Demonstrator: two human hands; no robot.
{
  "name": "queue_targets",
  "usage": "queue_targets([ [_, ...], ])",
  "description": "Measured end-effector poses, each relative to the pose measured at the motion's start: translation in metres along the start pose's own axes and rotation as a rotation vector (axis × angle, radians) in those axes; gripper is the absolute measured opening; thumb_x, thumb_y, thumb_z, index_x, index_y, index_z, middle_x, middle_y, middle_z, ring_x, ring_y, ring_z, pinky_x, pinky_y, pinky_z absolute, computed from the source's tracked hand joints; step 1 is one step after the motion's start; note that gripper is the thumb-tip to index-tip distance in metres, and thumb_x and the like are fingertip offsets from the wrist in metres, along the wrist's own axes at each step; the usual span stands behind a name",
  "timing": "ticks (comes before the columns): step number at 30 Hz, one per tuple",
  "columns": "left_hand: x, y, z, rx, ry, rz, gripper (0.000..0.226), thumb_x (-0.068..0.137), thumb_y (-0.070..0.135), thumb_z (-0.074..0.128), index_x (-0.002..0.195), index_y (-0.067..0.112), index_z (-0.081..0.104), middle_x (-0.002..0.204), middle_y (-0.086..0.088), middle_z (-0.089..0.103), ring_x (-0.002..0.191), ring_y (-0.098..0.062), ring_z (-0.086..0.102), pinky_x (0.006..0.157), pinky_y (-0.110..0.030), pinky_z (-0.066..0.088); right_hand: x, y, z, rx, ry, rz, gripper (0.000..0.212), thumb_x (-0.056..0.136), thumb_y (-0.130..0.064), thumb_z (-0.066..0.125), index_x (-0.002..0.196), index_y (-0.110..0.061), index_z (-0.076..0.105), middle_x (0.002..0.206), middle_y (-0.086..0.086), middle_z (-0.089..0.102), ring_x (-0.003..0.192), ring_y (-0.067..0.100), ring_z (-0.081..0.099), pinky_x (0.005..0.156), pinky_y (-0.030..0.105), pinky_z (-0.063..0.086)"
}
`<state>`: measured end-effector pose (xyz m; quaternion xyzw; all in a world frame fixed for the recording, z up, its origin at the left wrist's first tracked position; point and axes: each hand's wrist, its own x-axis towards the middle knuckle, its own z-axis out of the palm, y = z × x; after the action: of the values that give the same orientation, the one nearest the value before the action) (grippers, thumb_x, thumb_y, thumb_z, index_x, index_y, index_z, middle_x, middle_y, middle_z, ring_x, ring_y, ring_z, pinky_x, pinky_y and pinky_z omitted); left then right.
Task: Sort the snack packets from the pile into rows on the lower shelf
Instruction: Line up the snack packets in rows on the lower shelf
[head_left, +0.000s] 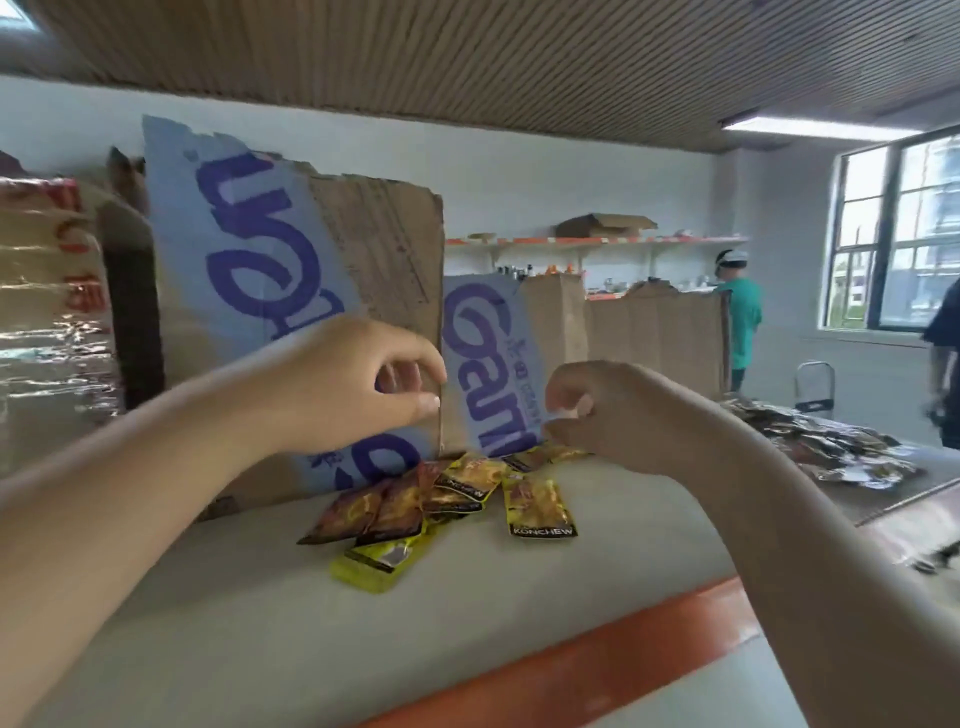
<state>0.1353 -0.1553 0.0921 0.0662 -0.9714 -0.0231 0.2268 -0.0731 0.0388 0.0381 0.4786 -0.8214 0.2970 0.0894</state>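
We raise both forearms over the lower shelf. Our left hand hovers at the right edge of the tall cardboard box, thumb and fingers curved toward each other, and we cannot tell whether that grip closes on the edge. Our right hand is curled tight, and whatever its grip might pinch is hidden. Below them the snack packets, yellow and red-brown, one reading KONCHEW, lie overlapped in a loose heap against the box. The larger pile lies blurred on the far-right tabletop.
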Motion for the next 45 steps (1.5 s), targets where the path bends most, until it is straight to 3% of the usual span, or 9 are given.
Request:
queue_targets([
  [5,0.042,0.019,0.051,0.061,-0.165,-0.263,0.027,0.091,0.058,0.068,0.115,0.047,0.066,0.105,0.022,0.066,0.091,0.000,0.061,0.078,-0.029,0.053,0.033,-0.006,0.023,-0.399,-0.448,0.056,0.049,0.094,-0.063,0.057,0.069,-0.022,0.046,0.071,-0.003,0.053,0.064,0.017,0.052,0.058,0.027,0.039],
  [9,0.073,0.027,0.103,0.077,-0.281,-0.391,0.033,0.091,0.048,0.066,0.123,0.038,0.068,0.123,0.010,0.065,0.103,-0.014,0.062,0.088,-0.035,0.055,0.048,-0.002,0.054,-0.438,-0.579,0.042,0.056,0.090,-0.075,0.050,0.099,-0.020,0.056,0.087,-0.003,0.054,0.087,0.021,0.054,0.087,0.037,0.047],
  [14,0.084,0.027,0.150,0.210,-0.316,-0.445,0.023,0.089,0.050,0.063,0.105,0.034,0.067,0.097,0.008,0.064,0.086,-0.014,0.059,0.074,-0.034,0.050,0.057,0.013,0.069,-0.490,-0.613,0.036,0.037,0.091,-0.056,0.059,0.092,-0.021,0.047,0.097,0.000,0.057,0.086,0.020,0.053,0.070,0.034,0.046],
  [17,0.081,0.025,0.152,0.252,-0.301,-0.457,0.020,0.087,0.052,0.065,0.100,0.037,0.061,0.094,0.010,0.060,0.083,-0.012,0.057,0.070,-0.032,0.048,0.055,0.019,0.070,-0.464,-0.588,0.063,0.029,0.092,-0.046,0.059,0.086,-0.021,0.044,0.090,0.001,0.052,0.076,0.019,0.049,0.057,0.031,0.037],
  [22,0.068,0.023,0.126,0.199,-0.349,-0.456,0.025,0.079,0.046,0.074,0.101,0.042,0.063,0.095,0.015,0.059,0.082,-0.007,0.057,0.061,-0.026,0.043,0.050,0.011,0.073,-0.393,-0.573,0.083,0.047,0.091,-0.061,0.059,0.108,-0.018,0.053,0.091,0.001,0.054,0.080,0.020,0.052,0.078,0.037,0.049],
  [27,0.053,0.023,0.109,0.282,-0.466,-0.461,0.036,0.072,0.046,0.078,0.103,0.041,0.060,0.093,0.014,0.059,0.081,-0.007,0.056,0.060,-0.029,0.041,0.042,0.017,0.057,-0.425,-0.585,-0.095,0.027,0.090,-0.043,0.066,0.084,-0.018,0.056,0.082,-0.003,0.056,0.076,0.017,0.056,0.064,0.029,0.043],
  [31,0.055,0.026,0.114,0.287,-0.441,-0.434,0.039,0.073,0.054,0.083,0.097,0.033,0.060,0.093,0.009,0.061,0.082,-0.012,0.058,0.062,-0.031,0.043,0.043,0.019,0.054,-0.429,-0.563,-0.098,0.030,0.090,-0.048,0.066,0.086,-0.021,0.055,0.086,-0.004,0.056,0.086,0.019,0.056,0.066,0.029,0.040],
  [37,0.054,0.023,0.111,0.256,-0.395,-0.408,0.035,0.074,0.048,0.085,0.093,0.034,0.059,0.094,0.010,0.059,0.080,-0.011,0.057,0.058,-0.029,0.041,0.044,0.024,0.052,-0.378,-0.519,-0.102,0.025,0.084,-0.040,0.071,0.084,-0.018,0.059,0.081,-0.002,0.056,0.070,0.015,0.052,0.059,0.029,0.038],
  [45,0.052,0.018,0.090,0.169,0.067,-0.419,0.051,0.060,0.077,0.069,0.099,0.046,0.060,0.090,0.019,0.063,0.079,0.000,0.057,0.058,-0.026,0.043,0.043,0.027,0.034,0.112,0.083,-0.095,0.020,0.076,-0.031,0.073,0.082,-0.025,0.055,0.086,-0.006,0.055,0.072,0.017,0.053,0.054,0.027,0.035],
])
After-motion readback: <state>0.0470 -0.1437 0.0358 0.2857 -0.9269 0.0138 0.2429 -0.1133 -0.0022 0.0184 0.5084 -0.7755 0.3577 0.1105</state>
